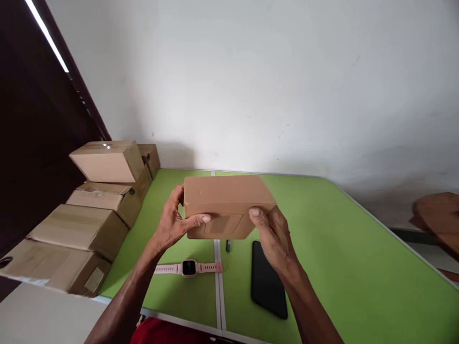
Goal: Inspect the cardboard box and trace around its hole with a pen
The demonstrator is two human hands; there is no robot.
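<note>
Far left, I see a row of stacked cardboard boxes point(86, 210) running along the edge of the green table point(340, 267), against a dark wall. Next in, my left hand point(172, 224) grips the left end of a small brown cardboard box point(225, 203), thumb pressed across its near face and fingers wrapped round the back. The box is held up in the air above the middle of the table, closed, its long side towards me, with a rectangular flap or label outline on the near face. Under it, lying flat on the table, a pink-strapped smartwatch point(189, 268) sits near my left wrist, its strap crossing the pale seam point(218, 286) between the table halves. Just right of the seam there is a small dark object point(228, 246) I cannot identify, then a black phone point(268, 279) face down. My right hand point(274, 239) clasps the box's right end, thumb on the near face. Far right, a brown wooden surface point(439, 220) shows beyond the table's edge.
</note>
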